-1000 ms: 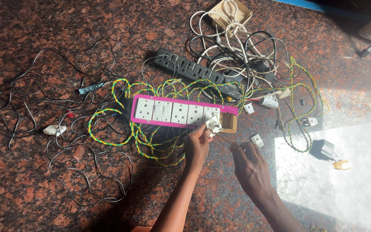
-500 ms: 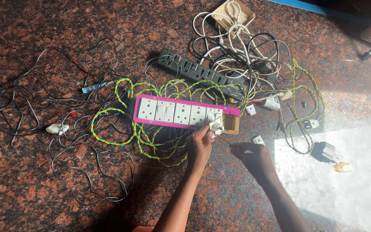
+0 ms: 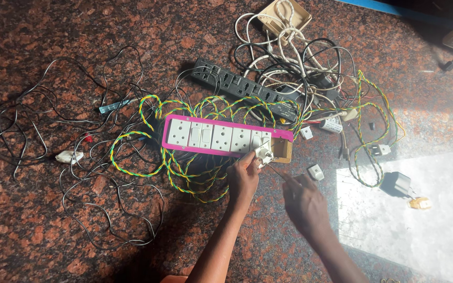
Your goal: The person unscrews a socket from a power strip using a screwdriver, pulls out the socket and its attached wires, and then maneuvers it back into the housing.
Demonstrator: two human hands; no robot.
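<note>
"What was the person's left hand (image 3: 243, 177) doing?"

"It pinched a small white socket piece (image 3: 263, 154) between its fingers. The piece sat tipped at the right end of the long pink board (image 3: 226, 137), just by a little wooden box (image 3: 282, 150)."

"Which way did the board lie?"

"Its long side ran left to right, sloping down a bit at the right end. Its white sockets faced up. It lay on the speckled stone surface (image 3: 38, 42), on top of twisted yellow-green wire (image 3: 132, 136)."

"And the right hand (image 3: 304, 202)?"

"It was closed on a thin tool (image 3: 278, 172). The tip pointed up and left, at the socket piece. The hands were near each other but not touching."

"What else was there?"

"A black power strip (image 3: 242, 89) lay behind the board, slanting the same way. White cords (image 3: 284, 36) were piled at the back and thin black wires (image 3: 43, 120) lay at the left."
</note>
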